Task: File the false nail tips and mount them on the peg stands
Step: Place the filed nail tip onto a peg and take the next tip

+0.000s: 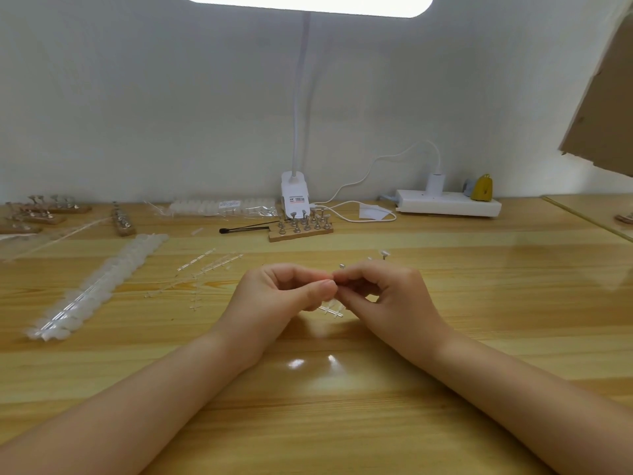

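At a wooden table (445,337), we see the left hand (274,293) and right hand (380,293) meet fingertip to fingertip, both curled and pinching a small peg (341,266); any nail tip between them is hidden. A peg stand (300,229) sits beyond, a strip of nail tips (102,279) to the left.

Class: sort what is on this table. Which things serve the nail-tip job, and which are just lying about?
Job: strip of nail tips; wooden peg stand; bagged tips; peg in the hands, left hand, right hand.

Lying about: power strip; black brush; cardboard.
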Tool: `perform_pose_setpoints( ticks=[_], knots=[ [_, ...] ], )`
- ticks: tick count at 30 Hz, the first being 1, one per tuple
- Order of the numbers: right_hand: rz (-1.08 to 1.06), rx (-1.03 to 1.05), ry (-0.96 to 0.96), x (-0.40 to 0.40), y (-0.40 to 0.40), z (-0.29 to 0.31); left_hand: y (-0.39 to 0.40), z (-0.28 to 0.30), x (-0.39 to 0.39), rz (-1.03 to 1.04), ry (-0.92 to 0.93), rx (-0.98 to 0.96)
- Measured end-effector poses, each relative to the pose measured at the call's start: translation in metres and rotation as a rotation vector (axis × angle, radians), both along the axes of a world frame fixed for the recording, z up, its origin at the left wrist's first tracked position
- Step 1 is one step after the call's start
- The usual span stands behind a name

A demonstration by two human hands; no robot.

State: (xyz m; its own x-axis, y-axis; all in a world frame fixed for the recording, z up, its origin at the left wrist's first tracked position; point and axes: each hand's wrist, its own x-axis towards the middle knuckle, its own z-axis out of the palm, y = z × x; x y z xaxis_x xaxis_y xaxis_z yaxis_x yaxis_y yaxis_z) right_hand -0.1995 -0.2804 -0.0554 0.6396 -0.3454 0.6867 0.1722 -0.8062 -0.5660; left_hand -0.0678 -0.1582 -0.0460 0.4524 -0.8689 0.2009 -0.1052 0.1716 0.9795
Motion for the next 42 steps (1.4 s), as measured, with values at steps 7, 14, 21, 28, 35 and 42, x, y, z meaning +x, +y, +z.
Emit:
perform_pose_setpoints(
  ticks=[7, 14, 21, 28, 35, 42],
  knots=[
    [-0.003, 0.005, -0.007, -0.001, -0.001, -0.001, -0.001, -0.002, 0.001, -0.004, 0.000, 0.013],
    [0.043, -0.101, -0.005, -0.002, -0.005, -0.001, 0.000, -0.001, 0.004, -0.058, 0.024, 0.015],
    [-0.080, 0.108, 0.034, 0.001, -0.010, -0.003, -0.003, -0.006, 0.002, 0.242, -0.384, 0.019],
    [-0.336, 0.232, 0.155, -0.003, -0.031, 0.000, -0.001, -0.014, -0.003, 0.270, -0.835, 0.078],
    [-0.454, 0.116, 0.387, 0.004, -0.037, -0.001, -0.001, -0.012, -0.005, 0.284, -0.988, 0.114],
    [-0.492, 0.039, 0.386, 0.000, -0.031, -0.001, -0.002, -0.014, -0.002, 0.301, -1.194, 0.290]
  ],
)
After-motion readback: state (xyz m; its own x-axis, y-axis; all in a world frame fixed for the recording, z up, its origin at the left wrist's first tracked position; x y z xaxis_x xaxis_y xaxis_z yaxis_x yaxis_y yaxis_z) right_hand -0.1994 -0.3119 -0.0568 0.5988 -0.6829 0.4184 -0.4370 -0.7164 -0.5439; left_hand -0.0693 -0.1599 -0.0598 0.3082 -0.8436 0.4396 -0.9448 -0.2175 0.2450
